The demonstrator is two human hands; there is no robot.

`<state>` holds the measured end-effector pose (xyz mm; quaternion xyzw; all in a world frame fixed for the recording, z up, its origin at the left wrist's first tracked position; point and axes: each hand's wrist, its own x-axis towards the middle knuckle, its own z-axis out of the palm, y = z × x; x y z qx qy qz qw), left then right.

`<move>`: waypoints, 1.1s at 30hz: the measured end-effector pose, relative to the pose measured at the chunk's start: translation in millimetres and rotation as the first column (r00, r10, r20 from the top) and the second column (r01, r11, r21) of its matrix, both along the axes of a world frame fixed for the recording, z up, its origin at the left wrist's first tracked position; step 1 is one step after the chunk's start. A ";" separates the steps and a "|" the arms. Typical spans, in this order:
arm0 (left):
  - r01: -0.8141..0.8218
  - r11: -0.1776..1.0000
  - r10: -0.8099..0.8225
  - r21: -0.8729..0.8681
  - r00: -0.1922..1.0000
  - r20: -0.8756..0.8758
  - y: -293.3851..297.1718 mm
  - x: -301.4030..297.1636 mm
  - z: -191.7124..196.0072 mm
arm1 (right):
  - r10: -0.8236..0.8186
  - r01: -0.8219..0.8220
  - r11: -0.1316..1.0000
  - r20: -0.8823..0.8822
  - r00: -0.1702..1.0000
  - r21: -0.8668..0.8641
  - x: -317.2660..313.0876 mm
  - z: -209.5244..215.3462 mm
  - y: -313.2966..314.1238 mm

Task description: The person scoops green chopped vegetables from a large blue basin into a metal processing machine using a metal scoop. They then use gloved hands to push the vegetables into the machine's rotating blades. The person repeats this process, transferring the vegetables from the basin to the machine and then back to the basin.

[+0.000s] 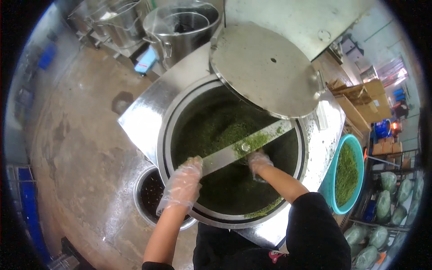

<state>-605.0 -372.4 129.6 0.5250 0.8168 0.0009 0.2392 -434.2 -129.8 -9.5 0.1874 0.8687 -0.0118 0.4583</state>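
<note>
A round steel drum (165,130) stands open in front of me, with finely chopped green leaves (229,128) inside. A flat metal crossbar (220,161) with a central bolt spans its mouth, and green bits cling to it. My left hand (185,180), in a clear plastic glove, is closed at the bar's near-left end, beside the drum rim; green bits stick to its fingertips. My right hand (259,163), also gloved, reaches into the drum next to the bar's middle. Its fingers are hidden by the bar and the dark interior.
The drum's round lid (265,67) is tilted up at the back. A turquoise tub (329,180) of chopped greens is at the right, near bagged greens (384,204) on a rack. A steel bowl (140,202) sits low at the left. Steel pots (180,27) stand behind.
</note>
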 end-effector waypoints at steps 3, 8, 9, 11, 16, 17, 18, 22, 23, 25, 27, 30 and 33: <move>-0.051 0.997 0.053 -0.059 0.998 0.030 -4.9 -4.1 3.6 | 0.091 -0.093 0.995 -0.058 0.994 -0.030 22.5 -79.0 -17.4; -0.019 0.998 0.017 0.053 0.999 0.036 -6.3 -6.3 -11.3 | -0.335 0.329 0.942 -0.181 0.925 -0.063 48.8 -144.2 -22.7; -0.030 0.998 0.027 0.048 0.998 0.048 -6.6 -3.2 -14.0 | -0.418 0.404 0.907 -0.145 0.897 -0.118 54.3 -159.4 -33.8; -0.032 0.998 0.030 0.048 0.999 0.045 -0.4 -3.8 -10.1 | -0.510 0.496 0.845 -0.028 0.860 -0.199 54.3 -210.6 -62.1; -0.103 0.995 0.104 -0.014 0.975 0.197 -4.2 -3.8 9.9 | -0.976 0.837 0.162 0.038 0.213 -0.523 66.0 -246.6 -88.3; -0.110 0.994 0.111 -0.013 0.970 0.215 -3.9 -5.0 15.1 | -0.997 0.804 -0.065 0.064 -0.034 -0.591 61.3 -234.3 -88.3; -0.109 0.994 0.113 -0.031 0.967 0.227 -3.1 -3.9 15.5 | -0.990 0.762 -0.142 0.102 -0.099 -0.631 58.4 -219.9 -91.4; -0.091 0.996 0.090 -0.006 0.962 0.260 -8.9 5.7 13.3 | -0.914 0.612 -0.404 0.282 -0.291 -0.679 34.0 -179.8 -103.0; -0.091 0.995 0.081 0.027 0.963 0.256 -13.0 7.6 11.3 | -0.904 0.600 -0.427 0.314 -0.290 -0.676 33.4 -175.9 -98.8; -0.130 0.990 0.138 -0.048 0.937 0.321 -13.2 15.1 7.9 | -0.903 0.589 -0.429 0.350 -0.250 -0.685 42.9 -195.5 -93.8; -0.156 0.984 0.178 -0.090 0.918 0.355 -9.3 18.7 12.4 | -0.908 0.561 -0.413 0.369 -0.198 -0.718 45.7 -226.2 -95.7; -0.224 0.918 0.184 0.326 0.971 0.151 -15.9 33.8 -0.9 | -0.914 0.526 -0.384 0.391 -0.104 -0.759 38.7 -249.0 -95.6; -0.229 0.942 0.190 0.246 0.967 0.170 -15.5 29.4 1.7 | -0.896 0.564 -0.403 0.437 -0.081 -0.721 45.3 -229.9 -85.6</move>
